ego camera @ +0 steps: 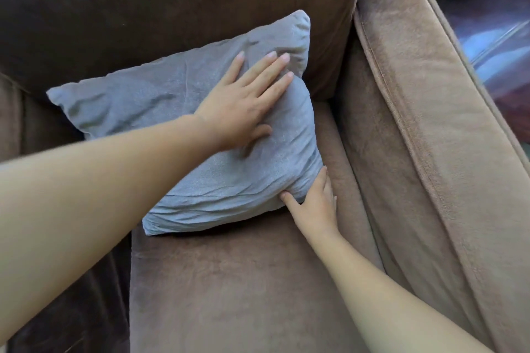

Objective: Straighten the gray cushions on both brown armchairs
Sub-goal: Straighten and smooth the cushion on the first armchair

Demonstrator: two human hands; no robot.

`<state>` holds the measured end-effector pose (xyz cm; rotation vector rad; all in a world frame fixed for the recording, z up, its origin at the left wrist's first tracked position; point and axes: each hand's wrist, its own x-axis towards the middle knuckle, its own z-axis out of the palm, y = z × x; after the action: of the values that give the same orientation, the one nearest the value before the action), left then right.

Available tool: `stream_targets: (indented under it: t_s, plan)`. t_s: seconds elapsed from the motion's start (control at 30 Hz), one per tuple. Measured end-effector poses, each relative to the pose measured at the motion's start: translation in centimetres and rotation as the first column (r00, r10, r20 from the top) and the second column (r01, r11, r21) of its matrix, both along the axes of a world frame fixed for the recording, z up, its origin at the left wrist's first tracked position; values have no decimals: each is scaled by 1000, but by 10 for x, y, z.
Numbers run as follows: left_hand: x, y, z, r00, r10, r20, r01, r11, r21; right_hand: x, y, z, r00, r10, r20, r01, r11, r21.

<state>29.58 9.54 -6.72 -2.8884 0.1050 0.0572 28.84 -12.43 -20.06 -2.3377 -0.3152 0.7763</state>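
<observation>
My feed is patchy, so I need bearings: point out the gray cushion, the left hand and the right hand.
gray cushion (137,100): head view, on its bare upper-left face.
left hand (238,103): head view, on the back of the hand lying flat on the cushion.
right hand (315,206): head view, on the back of the hand at the cushion's lower right corner.

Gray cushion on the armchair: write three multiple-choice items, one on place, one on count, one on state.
1. Where does the gray cushion lie?
A. on the floor
B. on the seat, against the backrest
C. on the armrest

2. How many cushions show?
A. one
B. two
C. three

3. How is the left hand?
A. clenched
B. flat, fingers spread
C. out of view

Key: 1 B, it leans on the brown armchair back; 2 A, only one is visible; 3 B, the palm presses the cushion while the right hand touches its lower corner.
</observation>
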Motion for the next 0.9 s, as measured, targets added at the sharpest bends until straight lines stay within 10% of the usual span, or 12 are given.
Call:
stream_targets:
  t_s: [0.17, 0.5, 0.67, 0.77, 0.9]
  plan:
    - [-76, 19, -7, 997, 71, -25, -72, 997, -19, 2, 9, 25, 963, 121, 241, -158, 977, 144]
    - [-69, 96, -1, 951, 188, -244, -178, 982, 63, -4, 47, 23, 949, 221, 226, -232, 972, 23]
    - [-98, 69, -4, 970, 233, -64, -240, 963, -125, -3, 48, 54, 910, 223, 351, -245, 969, 20]
    - [-137, 49, -15, 811, 577, 92, -480, 748, -457, -5, 63, 88, 785, 299, 542, -382, 923, 45]
    - [-183, 22, -43, 402, 913, -66, -536, 176, -825, -11, 123, 129, 615, 499, 610, -668, 741, 67]
